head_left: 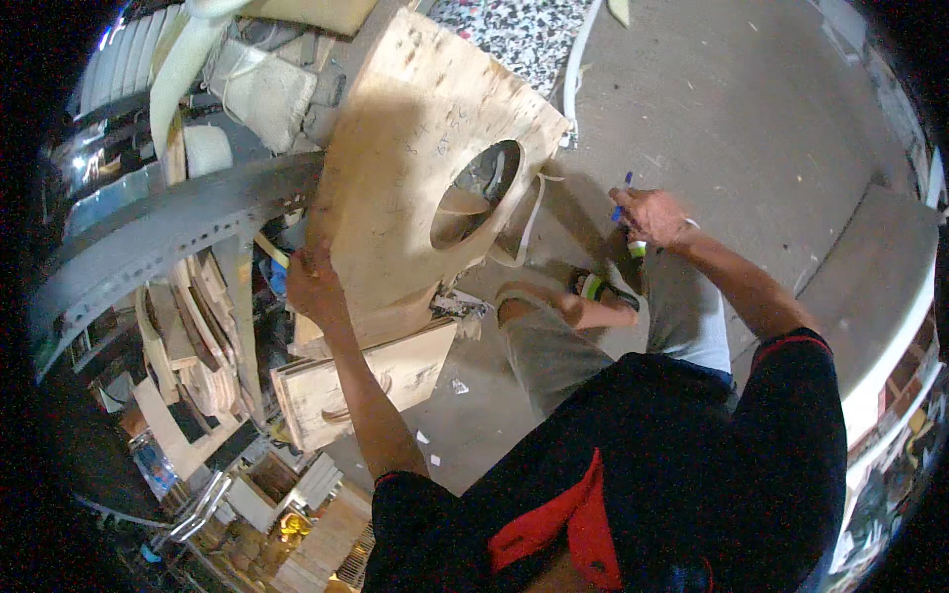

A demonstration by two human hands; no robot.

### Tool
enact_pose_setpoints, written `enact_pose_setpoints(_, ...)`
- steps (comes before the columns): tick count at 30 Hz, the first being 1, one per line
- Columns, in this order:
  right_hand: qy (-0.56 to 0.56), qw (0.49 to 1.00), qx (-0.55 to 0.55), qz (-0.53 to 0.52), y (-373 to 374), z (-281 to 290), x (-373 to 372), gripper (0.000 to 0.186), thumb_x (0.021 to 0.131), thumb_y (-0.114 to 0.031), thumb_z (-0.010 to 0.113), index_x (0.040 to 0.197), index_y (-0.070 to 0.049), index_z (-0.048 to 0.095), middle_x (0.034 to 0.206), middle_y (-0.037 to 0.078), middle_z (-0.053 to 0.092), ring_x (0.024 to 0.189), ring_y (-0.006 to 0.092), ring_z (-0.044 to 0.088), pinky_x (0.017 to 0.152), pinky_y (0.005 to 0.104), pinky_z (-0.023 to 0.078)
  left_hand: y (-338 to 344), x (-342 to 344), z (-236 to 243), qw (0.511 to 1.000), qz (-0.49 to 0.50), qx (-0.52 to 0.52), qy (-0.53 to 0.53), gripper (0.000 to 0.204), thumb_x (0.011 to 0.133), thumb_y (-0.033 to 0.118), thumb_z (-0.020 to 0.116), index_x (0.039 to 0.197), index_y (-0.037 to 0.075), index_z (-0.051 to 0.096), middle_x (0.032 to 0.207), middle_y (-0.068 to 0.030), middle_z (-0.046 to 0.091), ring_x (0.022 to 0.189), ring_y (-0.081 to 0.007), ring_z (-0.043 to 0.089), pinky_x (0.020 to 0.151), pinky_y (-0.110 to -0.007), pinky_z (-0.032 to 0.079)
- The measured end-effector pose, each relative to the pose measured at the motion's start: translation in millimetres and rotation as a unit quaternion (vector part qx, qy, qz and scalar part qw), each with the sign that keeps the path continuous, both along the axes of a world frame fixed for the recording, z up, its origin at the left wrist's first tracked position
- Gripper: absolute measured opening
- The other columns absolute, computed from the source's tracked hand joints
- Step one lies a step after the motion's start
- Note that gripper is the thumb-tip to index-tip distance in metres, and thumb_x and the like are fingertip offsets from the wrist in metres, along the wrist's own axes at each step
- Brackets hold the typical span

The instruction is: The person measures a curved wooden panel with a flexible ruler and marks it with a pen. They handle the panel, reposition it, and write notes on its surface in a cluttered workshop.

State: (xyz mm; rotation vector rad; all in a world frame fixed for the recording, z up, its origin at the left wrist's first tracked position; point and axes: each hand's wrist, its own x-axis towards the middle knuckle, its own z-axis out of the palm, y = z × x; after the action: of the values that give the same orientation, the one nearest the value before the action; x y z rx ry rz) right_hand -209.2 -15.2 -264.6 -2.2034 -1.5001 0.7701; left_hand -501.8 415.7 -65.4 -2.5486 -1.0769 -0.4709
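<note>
A large plywood panel (381,198) with an oval cut-out and some handwritten marks stands tilted in front of me, left of centre. My left hand (316,285) is closed on its left edge, thumb side up; the fingers behind the board are hidden. Off to the right, apart from the panel, my right hand (652,215) holds a slim blue pen (628,181) whose end sticks out above the fingers. Through the cut-out a curved piece of pale material shows.
Below the panel another plywood board (395,385) leans upright. A perforated metal beam (148,232) runs along the left, above stacked curved wood pieces (203,336). Speckled foam (519,44) lies beyond the panel. A grey padded slab (870,277) lies at right.
</note>
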Motion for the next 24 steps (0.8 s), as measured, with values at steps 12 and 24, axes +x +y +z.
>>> enact_pose_setpoints(12,-0.230,0.937,0.038,-0.260,-141,184,4,0.018,0.085,-0.017,0.060,0.100,-0.006,0.059,0.104,0.017,0.060,0.094,0.0378,0.063,0.078,0.0471,0.053,-55,-4,75,0.932,-0.059,-0.305,0.187,0.045,0.082,0.046,0.072,0.093,0.002,0.071,0.084,-0.0224,0.068,0.078,-0.0413,0.065,0.069,-0.047,0.050)
enact_pose_setpoints(24,-0.049,0.682,-0.270,-0.678,-395,278,-198,0.028,0.079,-0.027,0.074,0.092,-0.003,0.069,0.087,0.019,0.070,0.082,0.0314,0.070,0.074,0.0430,0.056,-67,-31,46,0.848,-0.138,-0.507,0.067,0.033,0.094,0.029,0.057,0.098,-0.002,0.068,0.093,-0.0248,0.067,0.084,-0.0421,0.063,0.077,-0.048,0.049)
